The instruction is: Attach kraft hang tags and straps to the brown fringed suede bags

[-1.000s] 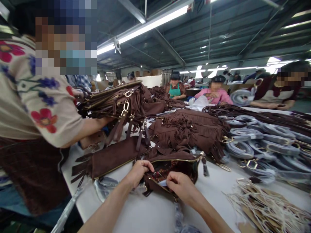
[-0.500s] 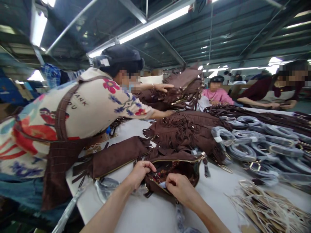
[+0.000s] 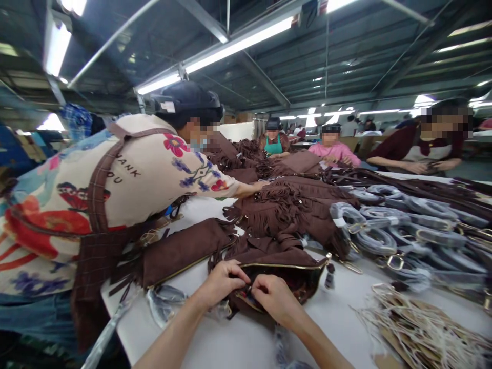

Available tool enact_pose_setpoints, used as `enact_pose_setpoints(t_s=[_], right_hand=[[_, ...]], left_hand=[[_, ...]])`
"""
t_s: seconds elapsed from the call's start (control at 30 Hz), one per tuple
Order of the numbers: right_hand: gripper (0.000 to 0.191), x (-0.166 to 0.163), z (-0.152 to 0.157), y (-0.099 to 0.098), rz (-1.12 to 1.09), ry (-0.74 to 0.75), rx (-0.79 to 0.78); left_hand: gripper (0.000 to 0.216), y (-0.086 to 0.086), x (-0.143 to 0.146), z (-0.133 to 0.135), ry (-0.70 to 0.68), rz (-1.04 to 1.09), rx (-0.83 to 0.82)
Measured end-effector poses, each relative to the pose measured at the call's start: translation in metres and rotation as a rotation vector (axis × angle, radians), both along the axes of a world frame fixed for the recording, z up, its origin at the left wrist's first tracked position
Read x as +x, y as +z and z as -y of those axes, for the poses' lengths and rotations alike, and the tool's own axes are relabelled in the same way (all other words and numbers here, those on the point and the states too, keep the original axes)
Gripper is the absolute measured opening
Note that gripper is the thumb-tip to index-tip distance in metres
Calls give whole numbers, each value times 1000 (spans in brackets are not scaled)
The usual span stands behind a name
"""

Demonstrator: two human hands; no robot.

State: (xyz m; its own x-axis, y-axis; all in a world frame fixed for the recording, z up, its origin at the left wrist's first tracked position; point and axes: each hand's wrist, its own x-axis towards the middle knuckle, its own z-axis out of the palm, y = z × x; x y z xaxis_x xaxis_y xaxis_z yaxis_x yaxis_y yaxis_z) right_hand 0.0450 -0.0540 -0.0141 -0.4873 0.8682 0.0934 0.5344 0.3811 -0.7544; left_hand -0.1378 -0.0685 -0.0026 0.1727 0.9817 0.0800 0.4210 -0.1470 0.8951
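In the head view, a dark brown fringed bag (image 3: 269, 256) lies in front of me with its gold zip open, showing a patterned lining. My left hand (image 3: 225, 283) is at the left end of the opening, fingers closed in a pinch. Close beside it, my right hand (image 3: 274, 297) reaches into the mouth with thumb and fingertips pressed together. Whatever either hand pinches is hidden by the fingers and the dark interior. A zip-end pull tab (image 3: 329, 271) hangs at the bag's right corner.
Left of it lies another brown bag (image 3: 188, 251). Behind are piled fringed bags (image 3: 292, 205). Plastic-wrapped straps (image 3: 384, 230) and stringed tags (image 3: 423, 328) cover the right side. A co-worker (image 3: 146, 179) leans over the table (image 3: 230, 343) from the left; several others sit beyond.
My right hand has moved left, up to my left hand, and a pale piece by its fingers is out of sight. The bag the co-worker held up has come down onto the pile.
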Motion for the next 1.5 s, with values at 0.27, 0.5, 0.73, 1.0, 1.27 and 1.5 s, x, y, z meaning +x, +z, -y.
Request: enact_pose_setpoints(t_s=[0.27,0.5,0.73,1.0,1.27,1.5], right_hand=[[18,4,4,1,-50,7,22],[13,21,10,21,-438,21,-163],[31,29,4,32,-809,17,-509],[16,30,14,44,-643,-4,-124],[29,32,13,42,-817,-68,-322],[44,52,-1,43,-893,-183,-454]], left_hand=[[18,3,7,6,-82,-262,227],[25,40,23,29,-48,-699,319],[37,73,62,62,57,-1115,117],[14,57,76,70,-22,-257,79],[21,16,95,47,-69,341,-87],[19,13,76,42,35,374,-109]])
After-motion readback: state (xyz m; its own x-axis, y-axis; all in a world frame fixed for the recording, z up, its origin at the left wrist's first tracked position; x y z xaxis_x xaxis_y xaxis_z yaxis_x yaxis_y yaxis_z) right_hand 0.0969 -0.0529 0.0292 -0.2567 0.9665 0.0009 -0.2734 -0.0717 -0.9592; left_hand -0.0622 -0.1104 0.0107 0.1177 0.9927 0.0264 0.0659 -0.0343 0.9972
